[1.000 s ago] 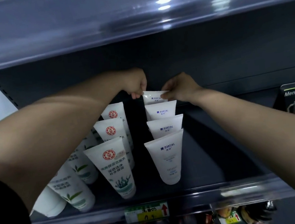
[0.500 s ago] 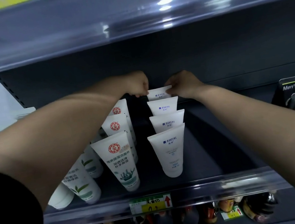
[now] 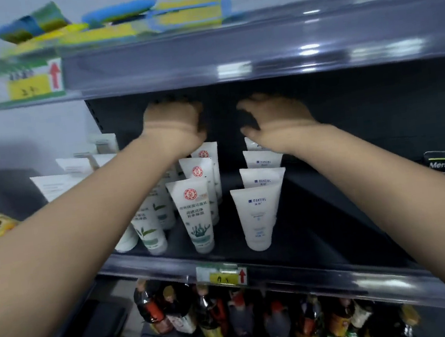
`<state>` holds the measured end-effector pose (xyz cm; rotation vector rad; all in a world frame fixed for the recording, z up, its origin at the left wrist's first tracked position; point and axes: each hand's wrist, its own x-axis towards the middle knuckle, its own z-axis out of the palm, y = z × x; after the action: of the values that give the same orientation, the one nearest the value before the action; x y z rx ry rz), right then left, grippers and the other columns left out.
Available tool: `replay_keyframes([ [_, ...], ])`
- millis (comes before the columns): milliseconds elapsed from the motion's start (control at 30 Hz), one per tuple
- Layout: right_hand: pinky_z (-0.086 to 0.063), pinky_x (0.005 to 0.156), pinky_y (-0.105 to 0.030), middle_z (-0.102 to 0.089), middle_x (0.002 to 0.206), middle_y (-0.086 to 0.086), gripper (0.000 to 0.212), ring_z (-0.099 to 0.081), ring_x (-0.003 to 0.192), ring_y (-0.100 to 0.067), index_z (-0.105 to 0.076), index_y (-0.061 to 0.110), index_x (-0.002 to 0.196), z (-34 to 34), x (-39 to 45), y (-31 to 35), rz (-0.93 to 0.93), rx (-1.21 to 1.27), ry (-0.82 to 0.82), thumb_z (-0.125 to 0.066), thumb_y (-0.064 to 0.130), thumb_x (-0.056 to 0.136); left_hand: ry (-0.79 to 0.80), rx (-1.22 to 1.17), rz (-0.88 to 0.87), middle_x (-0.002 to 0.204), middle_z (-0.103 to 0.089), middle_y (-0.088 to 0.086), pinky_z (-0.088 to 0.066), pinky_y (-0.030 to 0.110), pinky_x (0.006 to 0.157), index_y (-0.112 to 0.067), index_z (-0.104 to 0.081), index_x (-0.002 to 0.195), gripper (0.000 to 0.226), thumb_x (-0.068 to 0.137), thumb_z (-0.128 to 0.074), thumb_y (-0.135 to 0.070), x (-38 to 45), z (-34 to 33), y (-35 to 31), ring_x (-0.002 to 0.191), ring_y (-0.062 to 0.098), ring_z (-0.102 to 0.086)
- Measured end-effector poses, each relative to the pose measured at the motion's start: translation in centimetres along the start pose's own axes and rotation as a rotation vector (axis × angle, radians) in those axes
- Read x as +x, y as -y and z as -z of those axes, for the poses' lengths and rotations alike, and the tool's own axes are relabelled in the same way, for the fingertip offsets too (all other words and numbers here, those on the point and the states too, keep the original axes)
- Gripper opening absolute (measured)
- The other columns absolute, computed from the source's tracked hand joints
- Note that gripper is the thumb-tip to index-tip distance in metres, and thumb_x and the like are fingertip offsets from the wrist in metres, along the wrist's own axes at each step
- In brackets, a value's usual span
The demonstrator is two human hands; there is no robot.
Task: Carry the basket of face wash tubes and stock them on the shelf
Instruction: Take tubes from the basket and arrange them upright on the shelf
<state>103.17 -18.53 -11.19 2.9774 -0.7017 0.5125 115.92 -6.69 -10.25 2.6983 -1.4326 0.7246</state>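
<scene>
Presently on the shelf [image 3: 305, 259]: one row of white tubes [image 3: 258, 214], four deep, near to far; left of it a row of red-logo tubes [image 3: 196, 213]; further left, leaf-print tubes [image 3: 150, 230]. Left hand [image 3: 174, 126] and right hand [image 3: 274, 117] raised above the far ends of the rows, both blurred, holding nothing; right fingers spread, left loosely curled. Price tag [image 3: 223, 276] on shelf edge; bottles [image 3: 205, 310] below. Basket not seen.

glossy plastic tubes [image 3: 258, 214], dark shelf [image 3: 323, 242]
</scene>
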Motion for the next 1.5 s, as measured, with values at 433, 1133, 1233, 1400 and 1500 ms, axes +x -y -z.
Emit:
replay_keyframes([
  [433,-0.03,0.099,-0.041,-0.043,0.137,-0.009,0.049,-0.035,0.127,-0.028,-0.035,0.013,0.136,-1.1,-9.0,12.1,0.541,-0.182,0.088,-0.043,0.035,0.093,0.202,0.227,0.293,0.116,-0.057,0.01,-0.036,0.04,0.089,-0.01,-0.052,0.117,0.038,0.086,-0.05,-0.032,-21.3,1.7,3.8,0.109,0.033,-0.05],
  [1133,-0.034,0.091,-0.04,-0.047,0.13,-0.008,0.046,-0.041,0.121,-0.028,-0.039,0.014,0.131,-10.7,-14.4,40.2,1.128,-0.085,0.229,-0.045,0.04,0.093,0.54,0.242,0.797,0.125,-0.052,0.006,-0.035,0.039,0.093,-0.015,-0.045,0.124,0.039,0.09,-0.044,-0.034,-45.2,-1.7,19.2,0.115,0.03,-0.047],
  [1233,-0.033,0.094,-0.039,-0.045,0.132,-0.007,0.048,-0.039,0.123,-0.027,-0.037,0.014,0.132,-13.6,-13.7,44.6,1.159,-0.094,0.312,-0.044,0.041,0.093,0.568,0.197,0.843,0.126,-0.052,0.006,-0.035,0.039,0.092,-0.015,-0.045,0.123,0.039,0.09,-0.045,-0.037,-47.5,-4.1,22.8,0.117,0.03,-0.047],
  [1400,-0.035,0.096,-0.04,-0.047,0.131,-0.007,0.049,-0.042,0.122,-0.028,-0.037,0.015,0.134,-19.4,-13.1,50.3,1.17,-0.094,0.459,-0.046,0.04,0.093,0.654,0.094,0.892,0.127,-0.051,0.007,-0.036,0.039,0.093,-0.015,-0.044,0.123,0.039,0.09,-0.046,-0.035,-51.3,-8.8,27.8,0.118,0.03,-0.045],
  [1500,-0.037,0.094,-0.039,-0.048,0.129,-0.005,0.049,-0.043,0.12,-0.027,-0.038,0.016,0.133,-23.0,-12.9,52.5,1.138,-0.09,0.572,-0.045,0.042,0.093,0.725,0.009,0.922,0.128,-0.05,0.007,-0.036,0.039,0.095,-0.016,-0.044,0.125,0.041,0.089,-0.047,-0.036,-53.5,-12.1,29.8,0.119,0.03,-0.045],
])
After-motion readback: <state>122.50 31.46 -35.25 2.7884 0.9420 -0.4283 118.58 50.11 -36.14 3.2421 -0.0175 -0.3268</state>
